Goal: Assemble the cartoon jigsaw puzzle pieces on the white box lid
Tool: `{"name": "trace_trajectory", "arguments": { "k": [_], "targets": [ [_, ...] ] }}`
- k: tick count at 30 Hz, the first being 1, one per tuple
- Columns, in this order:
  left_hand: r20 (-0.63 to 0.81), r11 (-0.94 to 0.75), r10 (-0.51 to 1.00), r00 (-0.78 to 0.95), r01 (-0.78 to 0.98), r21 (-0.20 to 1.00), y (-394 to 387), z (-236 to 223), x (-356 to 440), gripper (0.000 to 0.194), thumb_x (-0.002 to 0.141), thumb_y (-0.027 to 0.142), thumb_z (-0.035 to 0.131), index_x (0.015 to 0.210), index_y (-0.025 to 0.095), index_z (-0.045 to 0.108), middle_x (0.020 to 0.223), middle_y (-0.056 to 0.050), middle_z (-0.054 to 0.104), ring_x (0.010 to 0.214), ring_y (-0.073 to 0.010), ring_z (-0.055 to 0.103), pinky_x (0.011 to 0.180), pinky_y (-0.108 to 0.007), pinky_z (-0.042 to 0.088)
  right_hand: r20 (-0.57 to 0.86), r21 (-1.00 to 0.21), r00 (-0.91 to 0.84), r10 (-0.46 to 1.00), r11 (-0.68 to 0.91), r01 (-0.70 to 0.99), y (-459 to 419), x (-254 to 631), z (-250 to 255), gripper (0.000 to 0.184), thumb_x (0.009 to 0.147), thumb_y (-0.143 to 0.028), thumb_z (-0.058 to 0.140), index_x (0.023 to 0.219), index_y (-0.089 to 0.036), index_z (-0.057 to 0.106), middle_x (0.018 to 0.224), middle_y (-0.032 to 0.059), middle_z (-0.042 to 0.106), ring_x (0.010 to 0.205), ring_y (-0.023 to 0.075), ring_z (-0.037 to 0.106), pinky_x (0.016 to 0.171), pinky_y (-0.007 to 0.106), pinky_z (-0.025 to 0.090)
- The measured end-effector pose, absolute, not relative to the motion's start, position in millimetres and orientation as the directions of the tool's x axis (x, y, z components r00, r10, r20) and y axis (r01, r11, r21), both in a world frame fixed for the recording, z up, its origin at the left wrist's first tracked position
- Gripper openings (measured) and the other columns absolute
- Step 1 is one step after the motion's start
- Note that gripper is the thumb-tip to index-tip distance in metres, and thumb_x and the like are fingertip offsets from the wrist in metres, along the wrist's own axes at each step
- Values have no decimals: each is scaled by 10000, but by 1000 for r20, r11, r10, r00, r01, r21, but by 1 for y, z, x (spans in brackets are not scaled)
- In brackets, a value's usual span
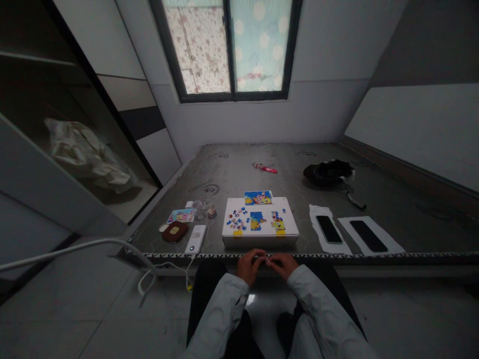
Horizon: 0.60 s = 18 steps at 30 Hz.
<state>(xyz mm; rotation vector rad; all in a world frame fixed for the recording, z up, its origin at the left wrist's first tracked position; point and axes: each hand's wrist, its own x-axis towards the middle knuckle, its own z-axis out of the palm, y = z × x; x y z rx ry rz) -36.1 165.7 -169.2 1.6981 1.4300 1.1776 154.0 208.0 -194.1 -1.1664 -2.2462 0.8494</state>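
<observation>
Here we are at the edge of the grey patterned mattress (232,174), and both hands are up close together! Our left hand (247,267) and our right hand (283,264) meet just in front of the white box (261,242), thumbs and forefingers drawn in narrow, fingertips all but touching. Is there something small pinched between them? It's too dim and tiny out there; we cannot tell.

Up on the box lid, what a spread! Loose jigsaw pieces (236,218) lie scattered over the left half, mostly blue with touches of other colours. In the middle we have a joined blue-and-yellow section (256,221), and to its right a joined SpongeBob section (278,223). At the far edge lies the cartoon picture card (258,198), while two yellow tabs (238,233) mark the near edge.

Over to our left, there's a white power bank (196,239) with a cable running off the mattress edge, a brown case (175,232) beside it, a colourful card (182,215) and clear plastic cups (205,209) just beyond. Swing right, and two dark-screened phones (329,229) lie on white sheets (317,213). Farther back, we spot a red-handled item (266,169) and a dark cap-like bundle (328,172), with the window (232,50) behind.
</observation>
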Motion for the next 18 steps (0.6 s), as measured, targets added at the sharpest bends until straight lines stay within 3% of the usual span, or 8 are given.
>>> {"name": "trace_trajectory", "arguments": {
  "k": [6, 12, 18],
  "targets": [
    [269, -257, 963, 33, 425, 868, 165, -167, -36, 138, 827, 247, 683, 957, 228, 726, 965, -16, 753, 884, -164, 692, 777, -265, 543, 119, -782, -488, 865, 384, 491, 212, 156, -191, 477, 921, -571, 437, 971, -215, 751, 931, 74, 746, 880, 216, 686, 802, 330, 506],
    [309, -309, 948, 76, 454, 836, 167, -173, -37, 235, 781, 262, 747, 1014, 233, 732, 988, -43, 743, 903, -181, 689, 821, -304, 556, 33, -806, -517, 855, 329, 492, 210, 155, -185, 522, 919, -599, 409, 832, -204, 738, 742, 28, 717, 750, 192, 664, 737, 302, 483],
    [295, -295, 953, 73, 451, 842, 166, -170, -37, 219, 790, 293, 739, 1000, 232, 734, 980, -46, 739, 886, -183, 690, 813, -309, 558, 24, -814, -536, 844, 328, 480, 209, 155, -185, 539, 921, -606, 388, 777, -199, 710, 727, 23, 703, 751, 192, 654, 721, 294, 465]
  ]
}}
